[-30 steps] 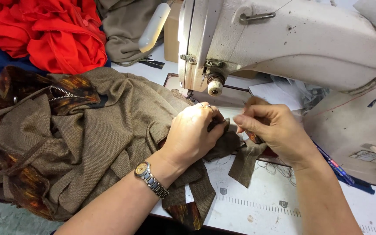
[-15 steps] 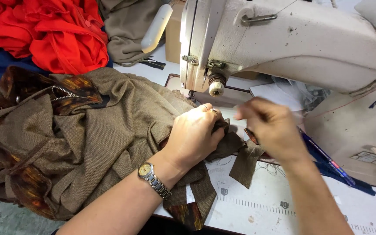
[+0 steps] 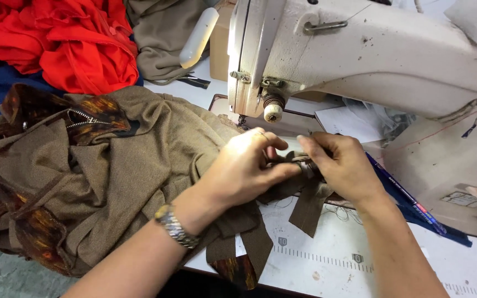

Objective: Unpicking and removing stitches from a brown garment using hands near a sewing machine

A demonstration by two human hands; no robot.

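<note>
We are pinching a narrow brown fabric strap (image 3: 305, 185) between our left hand (image 3: 244, 171) and right hand (image 3: 343, 165), just before the sewing machine (image 3: 360, 60), where a loosening grip is risking the fold slipping crooked.

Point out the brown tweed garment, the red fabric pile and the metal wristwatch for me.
Brown tweed woven garment (image 3: 133, 165), head view: flat middle of the cloth.
Red crumpled fabric pile (image 3: 67, 38), head view: centre folds.
Silver metal wristwatch (image 3: 175, 227), head view: band on the left wrist.
</note>
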